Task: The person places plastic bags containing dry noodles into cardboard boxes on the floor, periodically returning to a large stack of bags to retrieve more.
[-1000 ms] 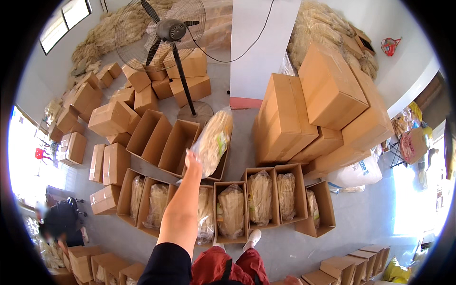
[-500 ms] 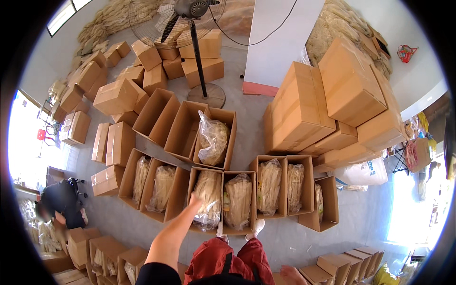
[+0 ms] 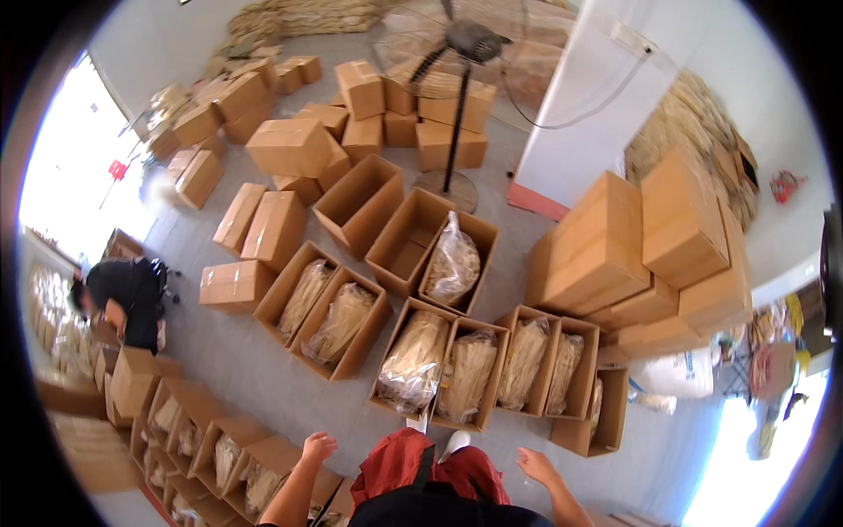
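Note:
My left hand (image 3: pixel 319 446) hangs in the air at the lower middle, fingers stretched out, with nothing in it. On the other side of my red trousers, my right hand (image 3: pixel 534 465) is held low with its fingers apart and holds nothing. In front of my feet stands an open cardboard box (image 3: pixel 378 392) with a clear plastic bag (image 3: pixel 413 362) of long pale sticks inside. Close beside it, a second bag of pale sticks (image 3: pixel 467 376) fills another open box. Neither hand touches the boxes.
More open boxes with bags (image 3: pixel 525 362) continue to the right. Beyond stand a bulging bag (image 3: pixel 454 268), a pedestal fan (image 3: pixel 452 123), a white pillar (image 3: pixel 575 97) and stacked closed cartons (image 3: pixel 597 241). A person in black (image 3: pixel 132 294) bends at the left, above filled boxes (image 3: pixel 224 461).
My left hand has come off the bag in the near box and drawn back toward me. The view has turned left. Floor now shows between that box and the boxes left of it.

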`<state>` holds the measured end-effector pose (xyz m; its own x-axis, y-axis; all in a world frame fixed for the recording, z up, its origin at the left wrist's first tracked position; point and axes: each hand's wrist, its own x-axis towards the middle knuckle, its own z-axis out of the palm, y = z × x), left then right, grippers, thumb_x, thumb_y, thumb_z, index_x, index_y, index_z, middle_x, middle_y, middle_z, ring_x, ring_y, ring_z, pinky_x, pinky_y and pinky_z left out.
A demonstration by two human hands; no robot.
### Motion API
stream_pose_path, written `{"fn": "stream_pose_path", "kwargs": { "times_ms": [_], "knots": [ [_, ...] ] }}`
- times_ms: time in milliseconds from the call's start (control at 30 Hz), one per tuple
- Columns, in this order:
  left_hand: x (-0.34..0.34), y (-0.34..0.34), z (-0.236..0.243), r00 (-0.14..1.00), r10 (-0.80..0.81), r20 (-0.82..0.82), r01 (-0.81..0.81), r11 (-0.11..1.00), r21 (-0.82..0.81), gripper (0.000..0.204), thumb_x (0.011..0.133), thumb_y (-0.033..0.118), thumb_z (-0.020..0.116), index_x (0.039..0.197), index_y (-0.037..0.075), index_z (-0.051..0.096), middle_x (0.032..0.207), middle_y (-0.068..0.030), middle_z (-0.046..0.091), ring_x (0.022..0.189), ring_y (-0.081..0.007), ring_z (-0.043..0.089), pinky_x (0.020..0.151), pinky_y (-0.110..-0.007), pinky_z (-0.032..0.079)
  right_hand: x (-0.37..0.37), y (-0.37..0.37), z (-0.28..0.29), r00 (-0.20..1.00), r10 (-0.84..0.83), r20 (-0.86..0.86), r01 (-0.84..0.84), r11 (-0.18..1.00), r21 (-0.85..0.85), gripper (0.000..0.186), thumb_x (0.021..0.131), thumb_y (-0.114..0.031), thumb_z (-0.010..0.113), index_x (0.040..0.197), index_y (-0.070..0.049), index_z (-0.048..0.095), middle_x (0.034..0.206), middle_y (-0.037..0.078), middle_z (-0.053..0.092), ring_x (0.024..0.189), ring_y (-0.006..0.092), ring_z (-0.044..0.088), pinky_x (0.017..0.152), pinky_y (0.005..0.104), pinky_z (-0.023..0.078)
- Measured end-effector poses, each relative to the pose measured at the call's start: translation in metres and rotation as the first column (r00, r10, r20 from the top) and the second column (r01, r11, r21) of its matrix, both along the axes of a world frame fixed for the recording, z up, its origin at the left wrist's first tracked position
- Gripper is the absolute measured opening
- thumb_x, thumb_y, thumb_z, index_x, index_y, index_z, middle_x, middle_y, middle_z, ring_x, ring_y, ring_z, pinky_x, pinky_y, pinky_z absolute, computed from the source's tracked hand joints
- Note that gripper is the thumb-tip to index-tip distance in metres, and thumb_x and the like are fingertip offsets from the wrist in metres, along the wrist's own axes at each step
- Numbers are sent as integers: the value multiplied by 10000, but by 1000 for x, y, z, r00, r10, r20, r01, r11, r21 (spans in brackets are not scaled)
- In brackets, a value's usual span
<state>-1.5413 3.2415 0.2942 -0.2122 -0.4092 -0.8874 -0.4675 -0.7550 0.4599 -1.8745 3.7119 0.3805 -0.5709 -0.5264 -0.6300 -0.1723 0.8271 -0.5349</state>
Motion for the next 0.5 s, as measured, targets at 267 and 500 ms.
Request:
{"fn": "stream_pose_path", "kwargs": {
  "times_ms": [267, 500],
  "knots": [
    [161, 134, 32, 872, 490, -6, -490, 871, 39, 162, 806, 138, 448, 941, 50, 462, 822, -124, 576, 708, -279, 585, 598, -380, 487, -39, -124, -36, 927, 374, 10, -369, 920, -134, 393, 769, -223, 584, 1096, -15, 520, 960, 186, 604, 867, 286, 604, 744, 357, 478],
    [239, 258, 28, 681, 710, 176, -728, 682, 65, 217, 820, 163, 431, 1005, 54, 459, 893, -162, 583, 718, -283, 596, 554, -394, 502, -10, -216, -42, 845, 535, -19, -526, 823, -215, 416, 768, -257, 574, 1114, -32, 521, 988, 175, 605, 915, 284, 591, 791, 360, 467]
  ]
}}
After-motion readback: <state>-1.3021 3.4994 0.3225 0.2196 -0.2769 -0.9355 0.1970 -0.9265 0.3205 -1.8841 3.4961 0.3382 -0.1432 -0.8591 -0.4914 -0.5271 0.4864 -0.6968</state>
